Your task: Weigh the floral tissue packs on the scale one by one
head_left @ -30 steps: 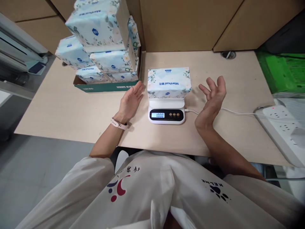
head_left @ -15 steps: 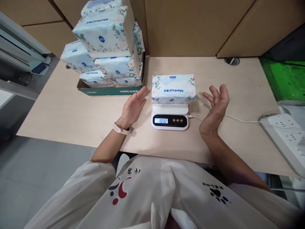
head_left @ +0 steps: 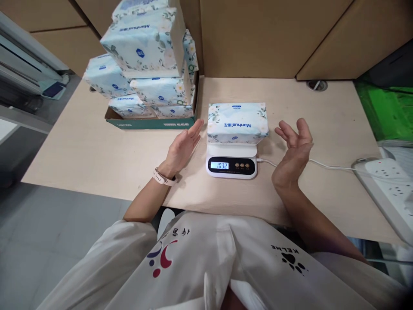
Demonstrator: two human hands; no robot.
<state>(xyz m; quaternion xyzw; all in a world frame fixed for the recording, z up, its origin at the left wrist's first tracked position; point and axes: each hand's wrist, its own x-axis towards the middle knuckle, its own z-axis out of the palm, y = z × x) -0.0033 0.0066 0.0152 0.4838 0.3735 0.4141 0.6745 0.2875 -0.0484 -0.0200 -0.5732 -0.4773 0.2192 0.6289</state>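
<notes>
A pale blue floral tissue pack [head_left: 238,122] marked "Manhua" rests on a white digital scale [head_left: 231,173], whose lit display reads 103.2. To its left, my left hand [head_left: 183,144] is held open, palm facing the pack, fingers stretched out and not touching it. On the other side my right hand [head_left: 293,150] is open too, its fingers spread and slightly curled, a gap away from the pack. Both hands hold nothing. A green cardboard box [head_left: 146,124] full of similar tissue packs [head_left: 145,43], stacked high, stands just beyond my left hand.
The wooden table [head_left: 129,159] carries everything. A white cable [head_left: 332,166] runs from the scale behind my right hand toward a white power strip [head_left: 385,172] at the right. Brown cardboard boxes [head_left: 248,38] line the back edge. A green item [head_left: 383,112] lies at the far right.
The hands keep nearly the same open poses beside the pack. The whole view has shifted slightly; the display still reads 103.2.
</notes>
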